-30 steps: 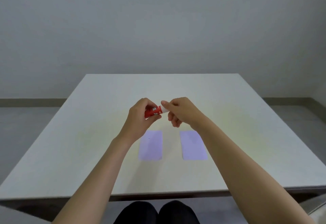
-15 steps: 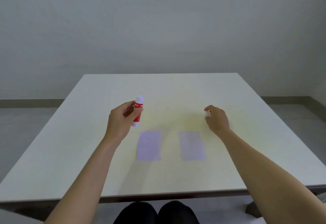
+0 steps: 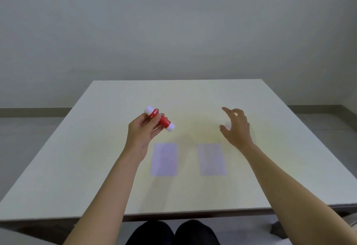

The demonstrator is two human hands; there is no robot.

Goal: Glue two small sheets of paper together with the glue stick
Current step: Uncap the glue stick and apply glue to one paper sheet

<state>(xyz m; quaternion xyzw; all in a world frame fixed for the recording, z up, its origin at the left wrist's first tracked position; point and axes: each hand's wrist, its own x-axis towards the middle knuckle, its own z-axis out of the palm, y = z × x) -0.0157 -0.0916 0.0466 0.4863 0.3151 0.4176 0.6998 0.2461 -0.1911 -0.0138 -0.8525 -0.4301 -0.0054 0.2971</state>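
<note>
My left hand point(image 3: 142, 130) holds a red glue stick point(image 3: 164, 122) with white ends, tilted with one end up-left and the other down-right, above the table. Two small pale lilac paper sheets lie flat side by side, apart: the left sheet point(image 3: 164, 158) just below and right of my left hand, the right sheet point(image 3: 211, 158) below and left of my right hand. My right hand point(image 3: 238, 127) hovers over the table with its fingers spread. A small white blur point(image 3: 229, 126), perhaps the cap, sits between thumb and fingers on the table; I cannot tell for sure.
The white table point(image 3: 280, 148) runs to a far edge near a plain wall; its front edge is close to my dark-clothed knees point(image 3: 173, 233). Grey floor shows on both sides.
Both hands were together at the glue stick, then parted. My right hand carried a small white piece to the right and has now spread its fingers. The glue stick went from upright to tilted.
</note>
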